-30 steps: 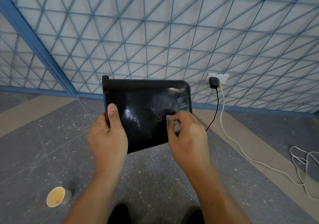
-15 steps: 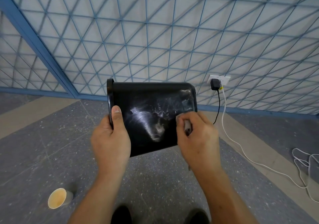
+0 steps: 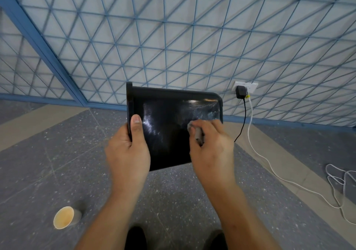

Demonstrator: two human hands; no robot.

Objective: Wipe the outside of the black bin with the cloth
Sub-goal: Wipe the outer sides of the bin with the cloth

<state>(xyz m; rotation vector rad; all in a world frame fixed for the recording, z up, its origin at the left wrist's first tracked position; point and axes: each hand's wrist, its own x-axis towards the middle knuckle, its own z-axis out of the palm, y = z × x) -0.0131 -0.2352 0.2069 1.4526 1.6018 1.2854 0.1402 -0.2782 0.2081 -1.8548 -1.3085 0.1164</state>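
My left hand point(image 3: 127, 157) grips the black bin point(image 3: 169, 126) at its rim, thumb curled over the side, holding it sideways above the floor point(image 3: 57, 153). My right hand point(image 3: 212, 149) pinches the grey cloth point(image 3: 195, 132) against the bin's right half; my fingers hide most of the cloth

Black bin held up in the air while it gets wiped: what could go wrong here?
The left hand holds the black bin by one rim edge only. The push of the right hand with the cloth might twist it out of that grip and drop it. A paper cup sits on the floor below and could be struck. The white cable trails across the floor nearby, a possible trip.
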